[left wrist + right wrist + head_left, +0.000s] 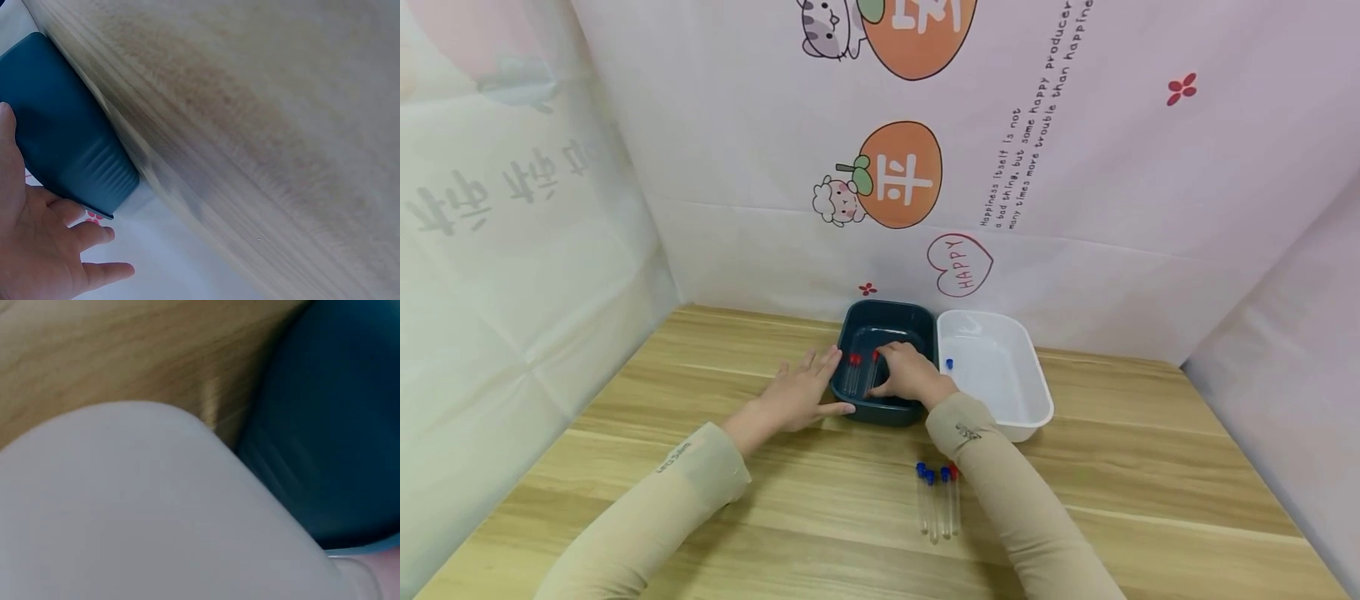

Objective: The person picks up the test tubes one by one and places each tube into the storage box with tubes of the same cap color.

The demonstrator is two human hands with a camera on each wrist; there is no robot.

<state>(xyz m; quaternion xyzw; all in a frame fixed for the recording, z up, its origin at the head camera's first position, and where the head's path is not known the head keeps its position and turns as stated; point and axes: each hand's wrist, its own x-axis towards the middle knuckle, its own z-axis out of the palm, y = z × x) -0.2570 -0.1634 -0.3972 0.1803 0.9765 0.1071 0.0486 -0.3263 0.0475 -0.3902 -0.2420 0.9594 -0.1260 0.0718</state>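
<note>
My right hand (pixel 912 373) reaches into the dark teal bin (pixel 886 412) and pinches a red-capped test tube (pixel 872 373) between thumb and fingers, one at each end. To its left in the bin lie more clear tubes with red caps (pixel 854 360). My left hand (pixel 797 392), fingers spread and straight, rests against the bin's left rim. In the left wrist view its fingers (pixel 94 236) show beside the bin's outer wall (pixel 69 119). The right wrist view shows only the bins' outer walls, with the right hand hidden.
The white bin (pixel 1043 392) stands right of the teal bin, with a blue cap (pixel 950 364) at its left side. In front, several capped tubes (pixel 933 512) lie on the wooden table (pixel 820 517), blue caps and one red. A printed cloth (pixel 737 258) hangs behind.
</note>
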